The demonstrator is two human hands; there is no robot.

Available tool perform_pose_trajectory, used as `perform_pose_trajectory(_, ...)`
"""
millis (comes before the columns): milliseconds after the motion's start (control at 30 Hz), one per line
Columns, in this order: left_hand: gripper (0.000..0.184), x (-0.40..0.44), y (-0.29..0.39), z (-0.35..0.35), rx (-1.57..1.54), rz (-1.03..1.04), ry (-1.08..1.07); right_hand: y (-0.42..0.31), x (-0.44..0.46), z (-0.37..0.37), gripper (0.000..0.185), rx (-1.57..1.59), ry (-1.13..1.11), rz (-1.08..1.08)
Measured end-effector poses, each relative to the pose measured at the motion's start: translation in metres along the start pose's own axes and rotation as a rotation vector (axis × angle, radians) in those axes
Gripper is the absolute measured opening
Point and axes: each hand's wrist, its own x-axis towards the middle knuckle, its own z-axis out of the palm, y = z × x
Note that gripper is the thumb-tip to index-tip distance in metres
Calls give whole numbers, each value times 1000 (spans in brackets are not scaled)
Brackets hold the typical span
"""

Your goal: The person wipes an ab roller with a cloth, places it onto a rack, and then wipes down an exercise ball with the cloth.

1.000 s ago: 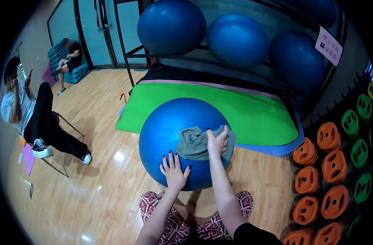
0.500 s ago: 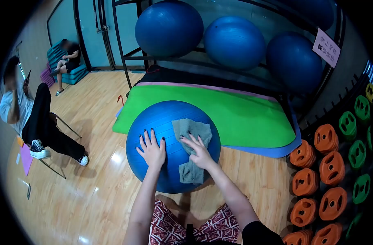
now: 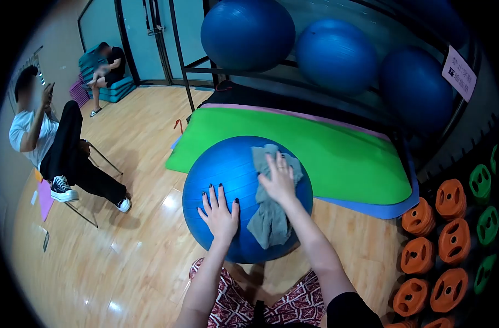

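Note:
A large blue exercise ball (image 3: 206, 183) sits on the wooden floor in front of my knees. My left hand (image 3: 220, 217) lies flat on its left side, fingers spread, holding nothing. On the ball's upper right, my right hand (image 3: 280, 183) holds a grey-green cloth (image 3: 271, 221) pressed against the surface. Part of the cloth shows above the fingers, and a crumpled length hangs down below the palm. Fingertips of the right hand rest on the cloth.
Behind the ball lie a green mat (image 3: 315, 142) and a blue mat (image 3: 364, 208). A rack holds more blue balls (image 3: 337, 54). Orange weight plates (image 3: 416, 254) stand at right. A seated person (image 3: 53, 136) with a phone is at left; another person (image 3: 113, 65) sits farther back.
My right hand has slid up and away across the ball, dragging and bunching the cloth. My left hand stays flat on the ball. The whole view has shifted slightly.

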Motion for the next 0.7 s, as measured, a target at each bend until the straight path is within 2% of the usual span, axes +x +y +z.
perform_pose_trajectory(133, 59, -14, -3, -3, -28, 27, 1, 61, 38, -1, 78, 287, -82, 308)
perform_pose_trajectory(200, 60, -24, 0, -2, -31, 60, -9, 106, 56, 22, 79, 414, -85, 383)
perform_pose_trajectory(267, 61, -28, 9, 1, -34, 84, 0, 109, 59, 19, 77, 456, -99, 409)
perform_pose_trajectory(333, 60, -29, 12, 4, -49, 104, 0, 102, 50, 15, 72, 518, -89, 107)
perform_pose_trajectory(367, 60, -28, 15, 5, -57, 107, 3, 72, 38, -5, 69, 362, -120, 132)
perform_pose_trajectory(400, 60, -28, 17, 2, -62, 111, 1, 55, 33, -9, 67, 221, -148, 67)
perform_pose_trajectory(533, 58, -25, 22, -1, -57, 123, -13, -33, -8, -17, 60, -137, -161, -331)
perform_pose_trajectory(600, 58, -26, 20, -3, -41, 126, -28, -50, -24, -6, 58, -123, -139, -457)
perform_pose_trajectory(700, 58, -29, 8, -8, 1, 112, -64, -51, -14, -3, 56, -81, -167, -418)
